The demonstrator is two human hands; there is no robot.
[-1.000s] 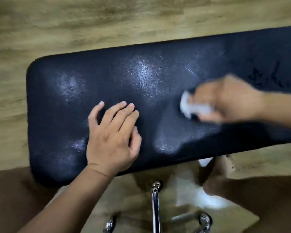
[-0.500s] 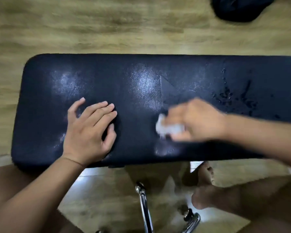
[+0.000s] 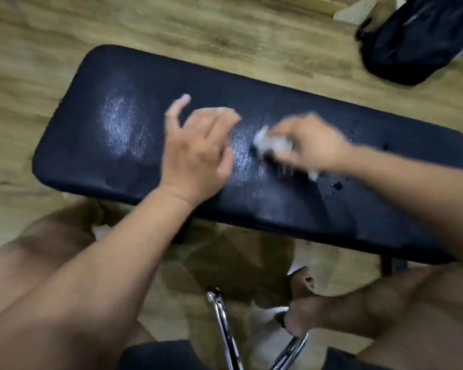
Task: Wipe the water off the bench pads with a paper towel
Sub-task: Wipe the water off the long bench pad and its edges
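A long black bench pad (image 3: pixel 123 76) runs across the view over a wood floor, with wet sheen near its left end and middle. My right hand (image 3: pixel 313 142) grips a crumpled white paper towel (image 3: pixel 267 142) and presses it on the pad's middle. Dark water drops (image 3: pixel 336 186) lie just below and right of that hand. My left hand (image 3: pixel 195 145) is over the pad beside the towel, fingers spread and loosely bent, holding nothing. Both hands are blurred by motion.
A black backpack (image 3: pixel 414 44) lies on the floor at the top right. Chrome bench legs (image 3: pixel 225 329) stand below the pad between my bare knees, with my foot (image 3: pixel 300 303) beside them. Wood flooring (image 3: pixel 38 36) surrounds the bench.
My left hand has lifted from lying flat on the pad and moved right toward the towel. The right hand keeps rubbing the towel on the pad's middle. The camera has swung, tilting the bench.
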